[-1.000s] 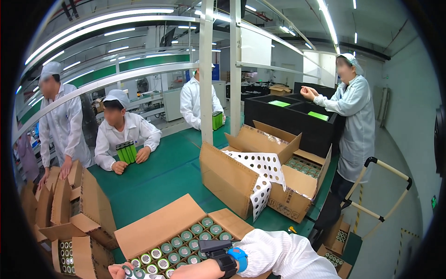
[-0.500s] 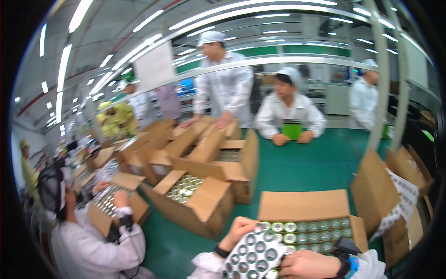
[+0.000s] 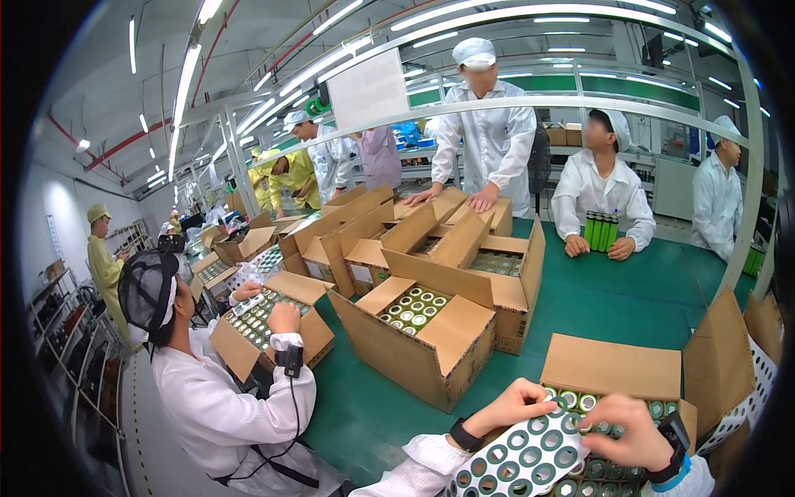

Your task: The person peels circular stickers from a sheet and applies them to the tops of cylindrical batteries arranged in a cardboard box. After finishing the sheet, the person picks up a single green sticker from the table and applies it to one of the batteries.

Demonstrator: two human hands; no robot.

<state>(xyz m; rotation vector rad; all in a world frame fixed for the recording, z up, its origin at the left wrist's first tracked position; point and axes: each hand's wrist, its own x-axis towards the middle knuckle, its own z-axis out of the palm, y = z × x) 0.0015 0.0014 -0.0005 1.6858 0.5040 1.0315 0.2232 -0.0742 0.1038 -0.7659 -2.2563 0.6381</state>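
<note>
My left hand [image 3: 517, 403] pinches the upper edge of a white sheet of grey-green ring stickers [image 3: 520, 454], which tilts over an open carton [image 3: 613, 364]. At the sheet's right edge is my right hand [image 3: 633, 432], fingers bent and thumb and forefinger drawn together. Whatever lies between those fingertips is too small to make out. Rows of upright green cylindrical battery cells [image 3: 595, 470] fill the carton below. The sheet and both hands hide part of the rows.
Another open carton of cells [image 3: 447, 360] stands to the left on the green table [image 3: 364, 414], with more cartons behind. A co-worker [image 3: 224, 389] handles cells at left; another [image 3: 603, 195] sits opposite with a green cell pack [image 3: 602, 231]. Cartons with dotted sheets [image 3: 729, 373] stand at right.
The view has turned left, so everything sits further right in the picture. My right hand has risen from low beside the sheet to its right edge, fingers now bent together. My left hand keeps its hold.
</note>
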